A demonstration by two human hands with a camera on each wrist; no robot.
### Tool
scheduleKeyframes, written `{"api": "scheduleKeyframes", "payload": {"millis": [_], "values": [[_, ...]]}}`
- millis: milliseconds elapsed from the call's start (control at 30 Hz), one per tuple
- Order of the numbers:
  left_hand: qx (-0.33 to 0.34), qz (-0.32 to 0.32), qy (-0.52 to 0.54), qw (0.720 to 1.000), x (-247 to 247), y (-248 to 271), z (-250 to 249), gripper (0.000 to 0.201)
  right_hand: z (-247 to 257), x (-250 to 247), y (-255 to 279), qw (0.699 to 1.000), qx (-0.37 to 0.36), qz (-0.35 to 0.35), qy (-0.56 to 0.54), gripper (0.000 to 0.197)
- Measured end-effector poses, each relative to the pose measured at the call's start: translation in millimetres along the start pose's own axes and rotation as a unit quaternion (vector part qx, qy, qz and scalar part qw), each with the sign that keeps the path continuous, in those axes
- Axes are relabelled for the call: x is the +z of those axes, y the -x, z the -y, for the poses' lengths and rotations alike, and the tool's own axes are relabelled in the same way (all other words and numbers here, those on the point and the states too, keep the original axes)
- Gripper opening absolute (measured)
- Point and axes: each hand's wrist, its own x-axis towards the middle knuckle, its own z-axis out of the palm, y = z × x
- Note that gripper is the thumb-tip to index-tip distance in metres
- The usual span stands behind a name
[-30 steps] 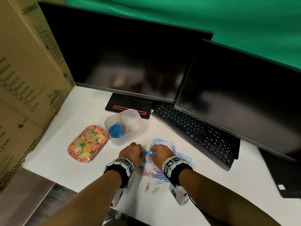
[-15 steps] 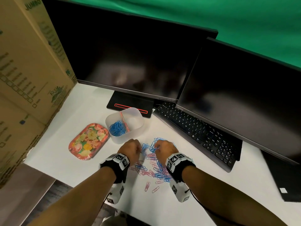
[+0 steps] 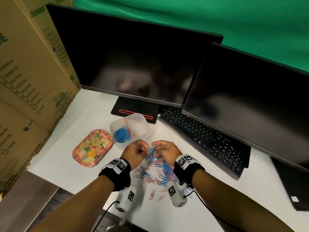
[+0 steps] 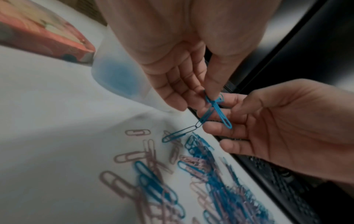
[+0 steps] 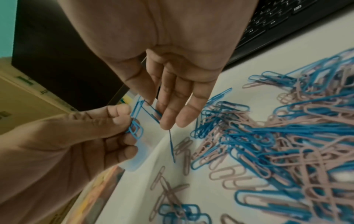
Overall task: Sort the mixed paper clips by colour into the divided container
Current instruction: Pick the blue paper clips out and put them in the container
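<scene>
A mixed pile of blue and pink paper clips (image 3: 160, 173) lies on the white desk, also seen as the pile (image 4: 210, 181) and the pile (image 5: 268, 136). Just above its far edge my left hand (image 3: 144, 150) and right hand (image 3: 157, 150) meet, both pinching a tangle of linked blue clips (image 3: 151, 153). In the left wrist view the left hand (image 4: 208, 97) pinches the blue clips (image 4: 220, 112), and one linked clip (image 4: 180, 134) dangles. The right hand (image 5: 155, 109) pinches the same clips (image 5: 137, 128). The translucent divided container (image 3: 143, 131) holds blue clips (image 3: 121, 134) in its left compartment.
A floral tray (image 3: 92, 147) lies left of the container. A black keyboard (image 3: 200, 136) runs along the right of the pile under two dark monitors (image 3: 133, 64). Cardboard boxes (image 3: 30, 72) wall off the left. The desk's front edge is near my forearms.
Both hands have lifted off the pile and come together, now holding a linked bunch of blue clips between them. The pile and container have not moved.
</scene>
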Motion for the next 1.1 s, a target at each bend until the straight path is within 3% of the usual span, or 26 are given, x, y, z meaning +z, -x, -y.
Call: {"api": "scheduleKeyframes", "payload": {"millis": [100, 300, 433, 633, 833, 1100], "values": [[-0.015, 0.005, 0.061, 0.998, -1.2, 0.0, -6.6, 0.032, 5.2, -0.7, 0.6, 0.999, -0.008, 0.035, -0.019, 0.038], [-0.036, -0.034, 0.155, 0.987, -3.4, -1.6, -22.3, 0.021, 9.8, 0.0, -3.7, 0.998, -0.040, 0.038, -0.038, 0.009], [-0.030, -0.054, 0.187, 0.980, -4.9, -0.6, -32.9, 0.017, 26.6, -0.3, -5.3, 0.997, -0.046, 0.018, -0.053, 0.022], [-0.045, -0.019, 0.282, 0.958, -24.6, 7.8, -56.4, 0.008, 63.0, 5.3, -4.7, 0.995, -0.079, 0.042, -0.039, 0.005], [-0.026, -0.060, 0.259, 0.964, -58.2, 12.1, -61.2, 0.009, 89.2, 23.3, -12.2, 0.987, -0.139, -0.011, 0.078, 0.008], [-0.009, -0.176, 0.215, 0.961, -97.3, -5.0, -52.8, 0.019, 85.0, 20.5, -8.0, 0.987, -0.141, -0.016, 0.076, 0.010]]}}
